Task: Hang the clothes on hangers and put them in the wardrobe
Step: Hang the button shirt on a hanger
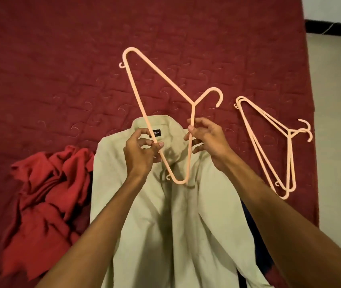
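In the head view, a peach plastic clothes hanger (193, 104) is held up over the collar of a pale beige button shirt (176, 225), which lies flat on the dark red quilted bed (61, 59). The left hand (140, 150) has its grip pinched on the hanger's long straight bar, and the right hand (209, 140) has its grip clamped on the arm below the hook. A crumpled red garment (47, 196) lies left of the shirt, and a stack of spare peach hangers (289, 133) lies to the right, near the cream floor (340, 121).
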